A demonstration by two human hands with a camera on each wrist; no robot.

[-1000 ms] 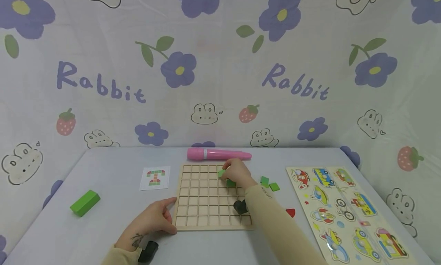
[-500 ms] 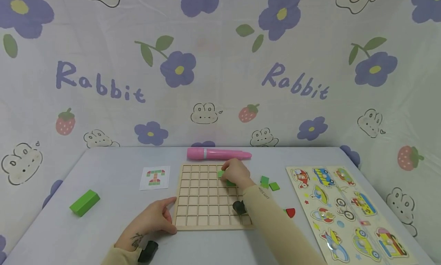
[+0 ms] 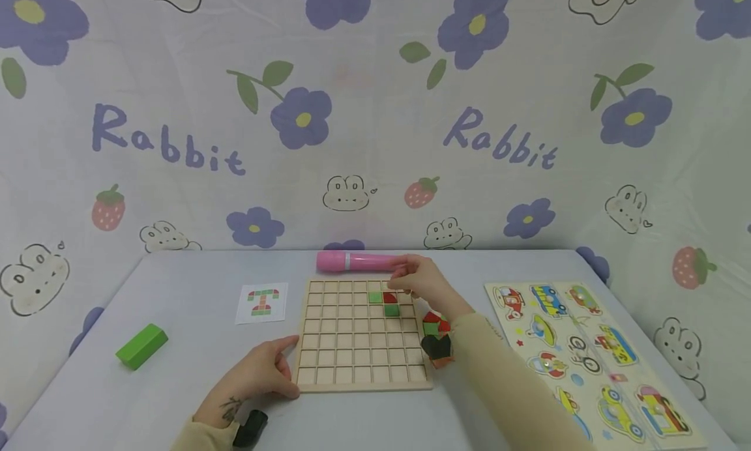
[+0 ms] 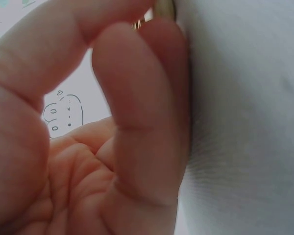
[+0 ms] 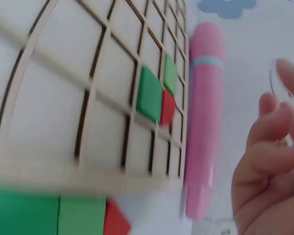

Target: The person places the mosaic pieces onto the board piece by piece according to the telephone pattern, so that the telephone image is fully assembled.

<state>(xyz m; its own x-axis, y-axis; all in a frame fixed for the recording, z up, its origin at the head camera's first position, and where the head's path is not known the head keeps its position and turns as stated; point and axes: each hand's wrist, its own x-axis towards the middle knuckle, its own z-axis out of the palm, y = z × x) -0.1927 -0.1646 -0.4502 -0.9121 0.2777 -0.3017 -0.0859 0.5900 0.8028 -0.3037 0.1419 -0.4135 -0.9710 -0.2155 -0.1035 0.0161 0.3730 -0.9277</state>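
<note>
Tiles: three sit in the far right part of the grid board; the light green tile and red tile share the second row from its far side, and the dark green tile lies one cell nearer than the red.
Grid board: near the middle of the surface, sides roughly along the surface's far, left and right edges.
Right hand: nearer to the tiles, above the board's far right corner; fingers loosely bent, with no piece visible between them. The placed tiles lie to the left and on the near side of its fingertips.
Loose pieces: just beside the board's right edge, on the near side of the right hand; a black wrist device hides some.
Left hand: thumb and forefinger spread, touching the board's left side by the near corner.
Pink pen: long axis along the surface's far edge, the right hand overlapping its right end in the head view.
Picture card: left of the board.
Green block: near the surface's left edge, lying slanted.
Puzzle board: along the surface's right edge.
</note>
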